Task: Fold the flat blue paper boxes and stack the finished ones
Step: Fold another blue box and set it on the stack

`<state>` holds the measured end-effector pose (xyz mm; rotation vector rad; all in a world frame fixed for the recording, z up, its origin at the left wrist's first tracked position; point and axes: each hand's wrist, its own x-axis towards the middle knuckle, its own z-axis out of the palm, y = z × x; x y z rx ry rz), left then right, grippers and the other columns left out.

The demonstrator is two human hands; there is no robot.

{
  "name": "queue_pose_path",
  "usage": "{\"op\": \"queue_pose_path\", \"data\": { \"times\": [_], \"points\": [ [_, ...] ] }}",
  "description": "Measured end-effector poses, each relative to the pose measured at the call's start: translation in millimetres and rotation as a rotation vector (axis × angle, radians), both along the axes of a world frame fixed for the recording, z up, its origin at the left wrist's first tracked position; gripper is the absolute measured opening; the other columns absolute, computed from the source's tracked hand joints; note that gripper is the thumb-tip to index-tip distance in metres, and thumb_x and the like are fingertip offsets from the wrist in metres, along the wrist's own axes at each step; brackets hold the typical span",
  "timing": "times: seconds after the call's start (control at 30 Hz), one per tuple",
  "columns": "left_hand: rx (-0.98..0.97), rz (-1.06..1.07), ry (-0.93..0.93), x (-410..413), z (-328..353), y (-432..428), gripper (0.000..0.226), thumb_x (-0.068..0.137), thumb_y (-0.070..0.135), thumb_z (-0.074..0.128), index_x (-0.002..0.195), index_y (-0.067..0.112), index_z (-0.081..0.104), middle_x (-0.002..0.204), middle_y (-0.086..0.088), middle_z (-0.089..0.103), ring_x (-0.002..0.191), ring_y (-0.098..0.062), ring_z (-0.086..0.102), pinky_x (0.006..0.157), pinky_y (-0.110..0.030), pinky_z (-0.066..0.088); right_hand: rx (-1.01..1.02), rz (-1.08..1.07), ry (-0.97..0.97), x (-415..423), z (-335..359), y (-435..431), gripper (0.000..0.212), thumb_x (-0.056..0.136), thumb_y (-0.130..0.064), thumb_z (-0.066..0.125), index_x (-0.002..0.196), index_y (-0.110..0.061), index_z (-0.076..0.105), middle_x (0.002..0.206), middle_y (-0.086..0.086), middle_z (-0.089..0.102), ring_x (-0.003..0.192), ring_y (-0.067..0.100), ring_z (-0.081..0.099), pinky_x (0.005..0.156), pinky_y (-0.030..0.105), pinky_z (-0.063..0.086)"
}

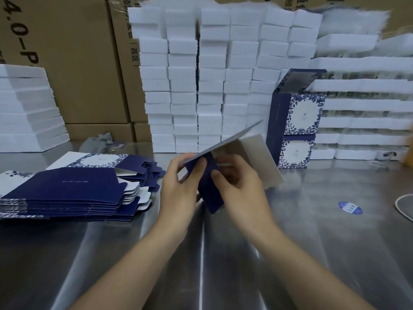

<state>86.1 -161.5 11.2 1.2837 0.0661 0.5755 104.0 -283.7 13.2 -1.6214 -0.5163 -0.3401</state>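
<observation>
Above the steel table I hold a half-folded blue paper box, its grey inner panel sticking out to the right. My left hand grips its left side with the thumb on the blue face. My right hand pinches a blue flap from the right. A pile of flat blue boxes lies on the table to the left. Two folded boxes with a blue floral print stand stacked at the back right, the top one with its lid open.
Stacks of white foam blocks line the back, with more at the left and right. Brown cartons stand behind. A grey cloth, a blue oval sticker and a white cord lie on the table.
</observation>
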Motion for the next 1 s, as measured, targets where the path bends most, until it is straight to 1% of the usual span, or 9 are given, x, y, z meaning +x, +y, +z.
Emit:
{"op": "queue_pose_path", "data": {
  "times": [0.1,0.2,0.3,0.43,0.5,0.67,0.77,0.87,1.0],
  "points": [
    [-0.107,0.072,0.028,1,0,5,0.016,0.102,0.025,0.069,0.118,0.022,0.07,0.115,0.0,0.077,0.099,-0.016,0.077,0.083,-0.053,0.066,-0.178,-0.198,-0.329,-10,-5,3,0.026,0.094,-0.016,0.068,0.117,-0.028,0.064,0.113,-0.016,0.067,0.111,0.001,0.062,0.094,0.015,0.046],
    [-0.258,0.161,0.094,4,1,12,0.018,0.105,0.032,0.064,0.119,0.021,0.067,0.115,-0.005,0.077,0.106,-0.025,0.075,0.091,-0.049,0.063,-0.247,-0.18,-0.494,-26,-9,9,0.003,0.096,-0.027,0.067,0.094,-0.029,0.065,0.087,-0.014,0.064,0.084,0.008,0.062,0.073,0.017,0.043],
    [-0.354,0.234,0.202,9,3,20,0.029,0.108,0.034,0.056,0.125,0.012,0.06,0.11,-0.006,0.073,0.089,-0.023,0.072,0.063,-0.019,0.057,-0.257,0.033,-0.127,-44,-19,23,0.044,0.098,-0.052,0.06,0.068,-0.019,0.059,0.054,-0.004,0.058,0.05,0.009,0.051,0.054,0.027,0.041],
    [-0.516,0.034,0.345,9,0,21,0.049,0.106,0.047,0.056,0.136,0.009,0.065,0.127,-0.015,0.074,0.116,-0.037,0.071,0.092,-0.044,0.058,-0.048,0.227,0.525,-46,-22,35,0.054,0.104,-0.054,0.059,0.061,-0.021,0.06,0.05,0.001,0.055,0.043,0.01,0.046,0.047,0.02,0.038],
    [-0.6,-0.098,0.356,7,-1,17,0.053,0.105,0.051,0.056,0.136,0.009,0.065,0.126,-0.016,0.074,0.105,-0.035,0.07,0.078,-0.041,0.055,0.056,0.191,0.644,-41,-21,32,0.049,0.104,-0.052,0.059,0.068,-0.019,0.064,0.053,-0.001,0.053,0.043,0.008,0.044,0.044,0.018,0.033],
    [-0.533,-0.155,0.346,7,-4,5,0.05,0.107,0.05,0.052,0.126,0.006,0.065,0.099,-0.013,0.074,0.077,-0.027,0.065,0.057,-0.031,0.049,0.22,0.104,0.597,-35,-27,30,0.041,0.106,-0.037,0.06,0.091,-0.003,0.076,0.06,-0.002,0.057,0.047,0.006,0.044,0.044,0.016,0.032],
    [-0.428,-0.157,0.396,8,-11,4,0.044,0.107,0.056,0.049,0.112,0.013,0.057,0.062,-0.004,0.047,0.037,-0.018,0.042,0.037,-0.019,0.033,0.304,0.102,0.654,-34,-27,33,0.037,0.104,-0.04,0.064,0.093,-0.007,0.076,0.061,-0.001,0.058,0.047,0.008,0.045,0.043,0.019,0.03],
    [-0.415,-0.194,0.418,7,-12,-1,0.046,0.104,0.059,0.052,0.106,0.014,0.063,0.057,-0.002,0.049,0.033,-0.017,0.039,0.036,-0.019,0.03,0.355,0.093,0.667,-33,-25,33,0.036,0.105,-0.04,0.063,0.093,-0.007,0.073,0.058,-0.003,0.056,0.045,0.008,0.043,0.041,0.019,0.029],
    [-0.377,-0.21,0.38,6,-16,-4,0.04,0.099,0.051,0.065,0.092,0.011,0.068,0.063,-0.005,0.063,0.042,-0.017,0.054,0.039,-0.025,0.045,0.431,0.016,0.603,-30,-21,27,0.035,0.107,-0.029,0.061,0.081,-0.007,0.069,0.053,-0.004,0.055,0.042,0.005,0.042,0.041,0.016,0.034]
  ]
}}
